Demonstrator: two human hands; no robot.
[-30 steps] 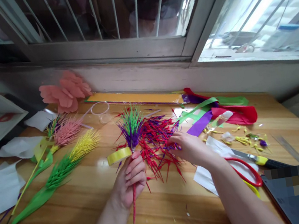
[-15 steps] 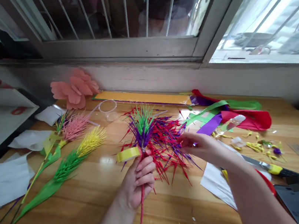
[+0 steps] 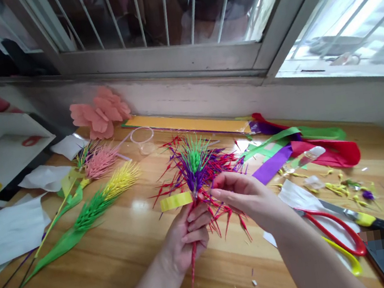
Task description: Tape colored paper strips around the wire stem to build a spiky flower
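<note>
My left hand (image 3: 191,235) is closed around the red-wrapped stem (image 3: 193,278) of an artificial wheat ear (image 3: 194,163), green at the tip and purple below. A roll of yellow tape (image 3: 176,201) sits at the top of this hand, by the base of the ear. Close to the ear's right side, my right hand (image 3: 247,198) has thumb and forefinger pinched together; whatever is between them is too small to make out. Behind and beneath both hands spreads a pile of loose red and purple spikes (image 3: 222,164).
Finished-looking green and yellow wheat (image 3: 95,209) and a pink ear (image 3: 99,161) lie left. Red-handled scissors (image 3: 334,226), a black-and-yellow cutter (image 3: 365,220) and small yellow pieces (image 3: 336,190) are on the right. Coloured strips (image 3: 274,163) lie behind, below the window.
My right hand has come from the pile of spikes leftward to the ear's side. My left hand keeps its hold on the stem. The scissors now show from behind my right arm.
</note>
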